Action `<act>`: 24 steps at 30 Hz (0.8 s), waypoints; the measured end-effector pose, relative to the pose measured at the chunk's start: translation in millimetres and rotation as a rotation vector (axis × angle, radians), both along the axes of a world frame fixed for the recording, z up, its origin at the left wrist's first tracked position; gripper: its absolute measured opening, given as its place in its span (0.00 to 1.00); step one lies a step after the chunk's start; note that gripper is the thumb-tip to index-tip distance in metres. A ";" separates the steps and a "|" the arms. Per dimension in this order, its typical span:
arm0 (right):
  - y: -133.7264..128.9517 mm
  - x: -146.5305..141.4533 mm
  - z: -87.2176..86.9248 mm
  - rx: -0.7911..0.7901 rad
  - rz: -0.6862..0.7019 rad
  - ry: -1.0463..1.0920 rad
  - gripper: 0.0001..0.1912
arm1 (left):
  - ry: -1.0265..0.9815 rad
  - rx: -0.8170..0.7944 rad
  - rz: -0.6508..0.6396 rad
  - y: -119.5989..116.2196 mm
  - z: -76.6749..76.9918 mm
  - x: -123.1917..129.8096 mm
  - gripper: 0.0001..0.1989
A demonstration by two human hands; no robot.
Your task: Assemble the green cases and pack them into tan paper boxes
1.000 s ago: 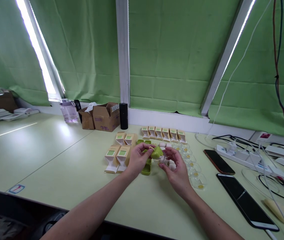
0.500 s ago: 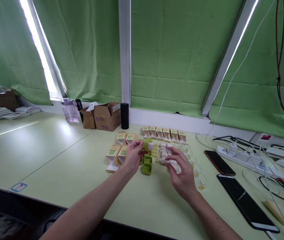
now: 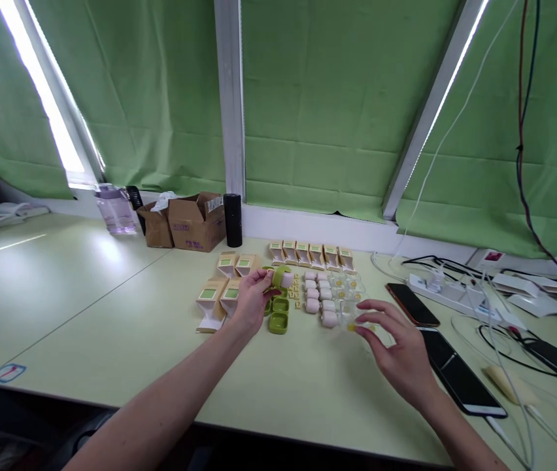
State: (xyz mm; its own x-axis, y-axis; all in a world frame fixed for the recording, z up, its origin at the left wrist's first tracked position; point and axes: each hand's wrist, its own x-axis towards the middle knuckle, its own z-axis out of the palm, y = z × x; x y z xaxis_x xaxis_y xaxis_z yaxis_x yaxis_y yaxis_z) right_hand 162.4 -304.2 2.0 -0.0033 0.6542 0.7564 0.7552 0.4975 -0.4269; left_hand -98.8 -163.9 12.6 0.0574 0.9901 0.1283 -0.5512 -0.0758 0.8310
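My left hand (image 3: 253, 296) is closed, pinching a small pale pink rounded case (image 3: 287, 280) with a green cover piece (image 3: 277, 275) around one side. Below it, several open green square covers (image 3: 279, 322) lie on the table. To the right, my right hand (image 3: 391, 340) has its thumb and fingers closed on the edge of a clear plastic box (image 3: 348, 313), low over the table. This box is beside two columns of pale pink rounded cases (image 3: 312, 305). More clear boxes with yellow spots (image 3: 355, 286) lie just behind it.
Tiny yellow tags (image 3: 293, 286) lie between the green covers and pink cases. Folded card boxes stand at the back (image 3: 309, 255) and left (image 3: 208, 302). Phones (image 3: 459, 373), a power strip (image 3: 455, 297) and cables crowd the right. Cardboard boxes (image 3: 197, 224) and a bottle (image 3: 114, 210) are behind.
My right hand has moved right with the clear box, from over the pink cases to beside them. My left hand keeps its hold on the pink case. The view has turned slightly right.
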 end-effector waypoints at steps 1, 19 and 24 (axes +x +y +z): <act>-2.3 3.6 -9.1 -0.010 -0.008 -0.043 0.04 | 0.000 -0.002 -0.001 0.0 0.2 0.1 0.20; -0.4 27.3 -48.9 -0.081 -0.151 -0.357 0.06 | 0.035 -0.026 0.011 -1.3 0.4 0.2 0.21; 1.5 29.9 -48.9 -0.102 -0.180 -0.372 0.05 | 0.012 -0.045 0.017 -0.2 -1.1 0.6 0.20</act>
